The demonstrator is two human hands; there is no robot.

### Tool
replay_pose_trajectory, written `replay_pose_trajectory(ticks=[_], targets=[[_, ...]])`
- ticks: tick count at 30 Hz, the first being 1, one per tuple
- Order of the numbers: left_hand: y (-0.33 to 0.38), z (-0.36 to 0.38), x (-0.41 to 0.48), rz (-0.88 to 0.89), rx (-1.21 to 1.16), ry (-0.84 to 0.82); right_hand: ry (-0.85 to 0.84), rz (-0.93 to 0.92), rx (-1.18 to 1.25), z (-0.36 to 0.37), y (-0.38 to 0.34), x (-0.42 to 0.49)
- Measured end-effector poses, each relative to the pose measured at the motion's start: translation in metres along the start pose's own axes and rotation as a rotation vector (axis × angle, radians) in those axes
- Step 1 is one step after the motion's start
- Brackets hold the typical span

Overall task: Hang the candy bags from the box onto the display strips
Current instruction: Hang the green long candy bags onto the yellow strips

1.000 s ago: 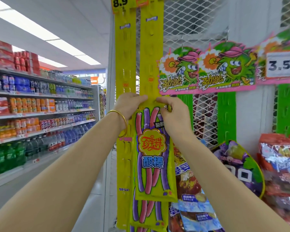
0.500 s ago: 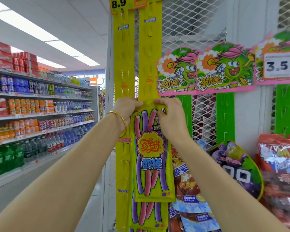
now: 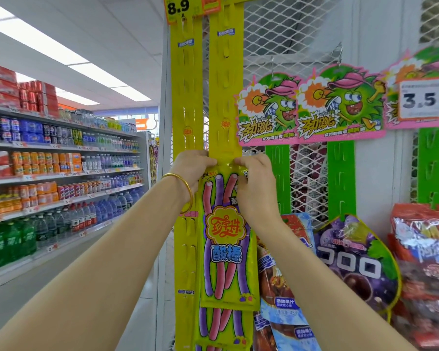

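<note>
Strip: bag raised by hands.

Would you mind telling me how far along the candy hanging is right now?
Done: one bag already hangs low on the right yellow strip. In hand: the left hand and right hand pinch the top of another bag against that strip, just above the first. Left: the strip's upper hooks and the left strip look bare. The box is out of view.
</note>
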State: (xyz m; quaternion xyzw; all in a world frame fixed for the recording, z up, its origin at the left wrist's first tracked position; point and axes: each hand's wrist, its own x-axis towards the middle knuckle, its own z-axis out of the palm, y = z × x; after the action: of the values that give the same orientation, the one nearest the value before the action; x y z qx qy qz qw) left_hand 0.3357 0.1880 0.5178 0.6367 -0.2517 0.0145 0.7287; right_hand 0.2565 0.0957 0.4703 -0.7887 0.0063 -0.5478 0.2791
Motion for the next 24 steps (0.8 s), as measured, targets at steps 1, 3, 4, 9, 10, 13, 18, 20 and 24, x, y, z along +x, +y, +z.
replay_pose_trajectory(ticks=[1, 3, 4, 9, 10, 13, 18, 20, 24], targets=[[-0.003, -0.001, 0.003, 0.022, 0.001, -0.002, -0.001, -0.001, 0.001, 0.000, 0.001, -0.001], [-0.006, -0.003, 0.002, 0.049, 0.044, -0.017, -0.006, -0.003, -0.001, 0.000, 0.003, -0.004], [-0.008, -0.003, 0.001, 0.065, 0.062, -0.018, -0.008, -0.004, 0.002, 0.000, 0.004, -0.006], [-0.008, -0.003, -0.003, 0.123, 0.063, -0.036, 0.042, -0.019, 0.062, 0.001, 0.001, -0.003], [-0.007, -0.003, -0.001, 0.100, 0.034, -0.023, 0.051, -0.027, 0.064, 0.000, -0.001, 0.001], [-0.004, -0.003, -0.001, 0.017, -0.043, -0.021, 0.043, -0.041, 0.040, -0.004, -0.007, 0.009], [-0.003, 0.001, 0.000, -0.005, -0.066, -0.008, 0.027, -0.049, -0.033, -0.007, -0.008, 0.012], [-0.001, 0.002, 0.001, 0.002, -0.020, -0.036, 0.023, -0.055, -0.064, -0.007, -0.008, 0.012], [0.002, 0.003, 0.004, 0.018, 0.111, -0.059, 0.001, -0.051, -0.104, -0.008, -0.006, 0.008]])
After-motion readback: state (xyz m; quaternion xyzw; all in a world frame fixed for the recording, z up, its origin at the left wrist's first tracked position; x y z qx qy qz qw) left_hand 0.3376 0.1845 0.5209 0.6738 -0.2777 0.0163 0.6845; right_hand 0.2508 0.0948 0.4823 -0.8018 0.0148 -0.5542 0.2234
